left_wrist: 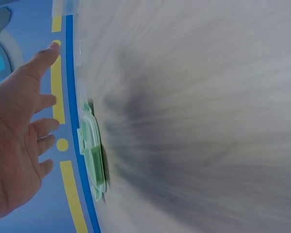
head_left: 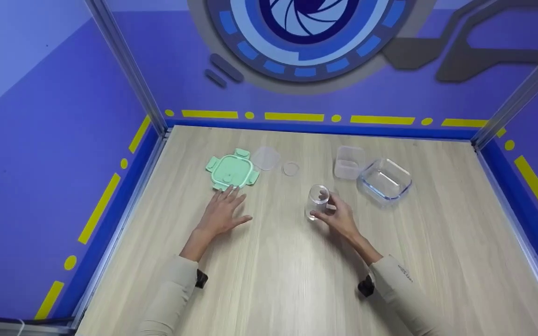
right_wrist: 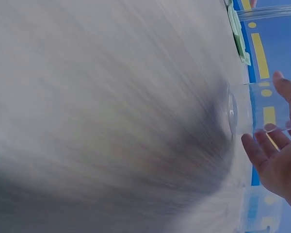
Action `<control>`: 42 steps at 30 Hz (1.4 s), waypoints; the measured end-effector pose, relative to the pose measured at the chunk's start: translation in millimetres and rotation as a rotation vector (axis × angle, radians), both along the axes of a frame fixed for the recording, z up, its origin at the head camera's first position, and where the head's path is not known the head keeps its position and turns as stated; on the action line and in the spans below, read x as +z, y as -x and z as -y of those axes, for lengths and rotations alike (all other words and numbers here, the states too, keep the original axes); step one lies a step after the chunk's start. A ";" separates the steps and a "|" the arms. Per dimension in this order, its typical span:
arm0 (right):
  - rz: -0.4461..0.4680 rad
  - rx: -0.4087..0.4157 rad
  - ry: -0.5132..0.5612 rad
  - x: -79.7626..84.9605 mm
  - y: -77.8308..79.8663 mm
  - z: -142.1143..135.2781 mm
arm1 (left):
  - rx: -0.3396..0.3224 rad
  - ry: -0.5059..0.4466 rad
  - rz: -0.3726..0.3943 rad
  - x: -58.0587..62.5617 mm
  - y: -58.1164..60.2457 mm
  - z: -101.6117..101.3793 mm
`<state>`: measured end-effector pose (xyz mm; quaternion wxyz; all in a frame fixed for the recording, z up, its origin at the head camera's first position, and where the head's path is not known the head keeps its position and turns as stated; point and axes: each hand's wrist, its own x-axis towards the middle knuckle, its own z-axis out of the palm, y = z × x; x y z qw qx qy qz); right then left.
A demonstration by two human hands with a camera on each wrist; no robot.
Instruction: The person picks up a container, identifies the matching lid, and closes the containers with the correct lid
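Observation:
My right hand is around a clear, straight-sided drinking glass, its thumb on one side and its fingers on the other. The glass stands upright on the table; in the right wrist view its base meets the tabletop. Palm down with fingers spread, my left hand holds nothing. Its fingertips are at the near edge of a mint-green lid with clip flaps. In the left wrist view that hand appears raised above the table, with the lid beyond it.
Right of the green lid lie a translucent rounded-square lid and a small clear round disc. Farther right stand a frosted plastic container and a square glass container, close together. Blue walls border the wooden table.

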<state>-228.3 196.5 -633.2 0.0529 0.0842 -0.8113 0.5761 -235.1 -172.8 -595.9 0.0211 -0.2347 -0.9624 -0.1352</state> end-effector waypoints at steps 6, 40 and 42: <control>-0.003 0.003 -0.027 -3.5 2.5 -2.0 | -0.029 -0.067 0.029 0.6 13.4 -15.7; 0.042 0.012 -0.038 -7.6 9.6 -4.2 | 0.061 -0.386 0.390 -6.8 124.4 -126.6; 0.047 0.014 -0.033 -7.7 8.3 -5.1 | 0.068 -0.350 0.373 -9.7 128.2 -133.4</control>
